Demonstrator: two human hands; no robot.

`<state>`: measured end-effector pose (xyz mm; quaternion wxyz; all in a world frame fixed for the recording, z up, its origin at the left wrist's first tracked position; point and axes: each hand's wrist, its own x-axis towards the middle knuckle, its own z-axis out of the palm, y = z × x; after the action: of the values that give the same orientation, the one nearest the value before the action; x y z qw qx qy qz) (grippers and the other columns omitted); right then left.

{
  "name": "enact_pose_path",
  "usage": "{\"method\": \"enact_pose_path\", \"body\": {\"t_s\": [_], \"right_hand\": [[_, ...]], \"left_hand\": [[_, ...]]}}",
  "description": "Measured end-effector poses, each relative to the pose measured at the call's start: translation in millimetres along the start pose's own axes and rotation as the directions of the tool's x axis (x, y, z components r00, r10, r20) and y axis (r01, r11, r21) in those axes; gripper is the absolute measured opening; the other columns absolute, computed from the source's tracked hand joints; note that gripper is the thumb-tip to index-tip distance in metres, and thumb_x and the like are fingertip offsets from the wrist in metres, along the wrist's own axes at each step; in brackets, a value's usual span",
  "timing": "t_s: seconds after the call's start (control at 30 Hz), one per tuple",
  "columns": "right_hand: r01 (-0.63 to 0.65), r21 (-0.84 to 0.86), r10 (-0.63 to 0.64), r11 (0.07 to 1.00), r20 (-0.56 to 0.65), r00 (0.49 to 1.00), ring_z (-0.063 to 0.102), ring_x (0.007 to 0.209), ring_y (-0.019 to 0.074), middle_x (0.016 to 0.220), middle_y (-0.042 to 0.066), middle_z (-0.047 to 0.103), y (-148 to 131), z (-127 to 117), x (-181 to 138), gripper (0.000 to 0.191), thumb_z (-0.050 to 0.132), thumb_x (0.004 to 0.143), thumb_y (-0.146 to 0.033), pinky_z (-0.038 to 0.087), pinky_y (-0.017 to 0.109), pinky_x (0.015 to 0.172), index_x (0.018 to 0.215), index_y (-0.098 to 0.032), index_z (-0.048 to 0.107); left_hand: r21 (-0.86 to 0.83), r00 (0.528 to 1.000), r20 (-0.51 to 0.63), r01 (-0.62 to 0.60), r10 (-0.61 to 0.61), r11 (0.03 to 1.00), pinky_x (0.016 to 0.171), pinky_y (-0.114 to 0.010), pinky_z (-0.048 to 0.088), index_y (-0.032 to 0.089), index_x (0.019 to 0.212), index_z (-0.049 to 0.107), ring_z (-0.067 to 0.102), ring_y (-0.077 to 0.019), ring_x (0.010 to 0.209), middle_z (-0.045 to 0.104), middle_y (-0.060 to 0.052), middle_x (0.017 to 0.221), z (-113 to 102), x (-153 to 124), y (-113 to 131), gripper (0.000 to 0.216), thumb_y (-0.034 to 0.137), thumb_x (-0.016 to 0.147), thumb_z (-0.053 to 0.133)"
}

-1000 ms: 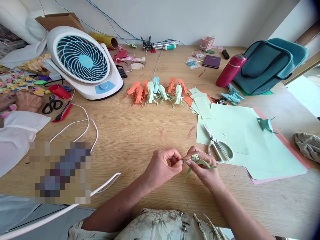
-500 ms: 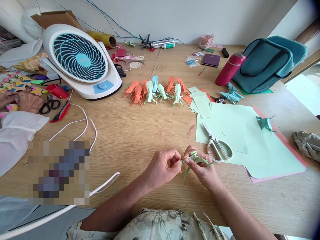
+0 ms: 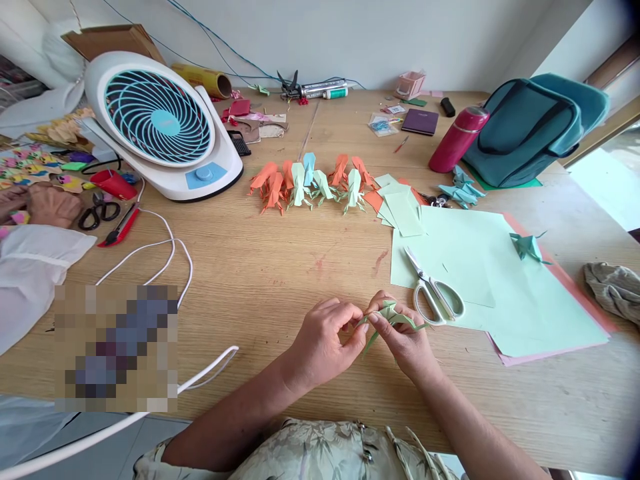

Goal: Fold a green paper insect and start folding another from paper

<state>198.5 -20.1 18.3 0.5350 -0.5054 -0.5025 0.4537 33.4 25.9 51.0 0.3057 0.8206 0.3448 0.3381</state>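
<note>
A light green origami figure (image 3: 395, 316) with thin pointed limbs is between my hands above the table's near side. My right hand (image 3: 407, 340) is closed on its body, thumb on top. With thumb and fingers my left hand (image 3: 330, 340) pinches a narrow limb at the figure's left end; the fingertips partly cover it. White-handled scissors (image 3: 434, 293) lie just beyond my right hand, partly on pale green paper sheets (image 3: 530, 313). Farther back stands a row of finished-looking folded figures, among them a green one (image 3: 299, 183), an orange one (image 3: 274, 192) and a blue one (image 3: 309, 168).
A white fan (image 3: 165, 127) stands at the back left. Another person's hand (image 3: 55, 203) is at the far left near black scissors (image 3: 100, 212). A white cable (image 3: 187, 267) crosses the left side. A red bottle (image 3: 459, 139) and teal bag (image 3: 530, 130) stand back right.
My left hand has turned slightly, its thumb and fingers a little farther apart around the limb. The figure's lower limb has swung slightly left. My right hand keeps its hold.
</note>
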Motion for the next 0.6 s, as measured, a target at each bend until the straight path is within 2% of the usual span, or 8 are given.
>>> {"method": "enact_pose_path", "body": {"t_s": [0.23, 0.6], "right_hand": [[0.010, -0.016, -0.011, 1.000, -0.022, 1.000, 0.050, 0.072, 0.0147, 0.078, 0.000, 0.055, -2.1, -0.7, 2.1, 0.009, 0.069, 0.089, -0.030, 0.038, 0.028, 0.064, 0.083, -0.023, 0.071], [0.016, -0.009, -0.016, 1.000, 0.020, 1.000, 0.050, 0.073, 0.0148, 0.081, 0.000, 0.054, -4.2, -1.2, 0.6, 0.009, 0.068, 0.091, -0.028, 0.038, 0.027, 0.065, 0.083, -0.023, 0.068]], "left_hand": [[0.133, 0.990, -0.072, -0.112, 0.122, 0.985, 0.063, -0.024, 0.041, 0.018, 0.074, 0.055, 0.053, -0.0119, 0.062, 0.057, 0.002, 0.064, 1.9, -2.8, -4.5, 0.014, 0.013, 0.086, 0.059], [0.221, 0.974, -0.082, -0.191, 0.213, 0.956, 0.062, -0.025, 0.041, 0.018, 0.074, 0.056, 0.051, -0.0117, 0.060, 0.056, 0.003, 0.062, 0.5, -1.5, -3.4, 0.018, 0.016, 0.092, 0.059]]}}
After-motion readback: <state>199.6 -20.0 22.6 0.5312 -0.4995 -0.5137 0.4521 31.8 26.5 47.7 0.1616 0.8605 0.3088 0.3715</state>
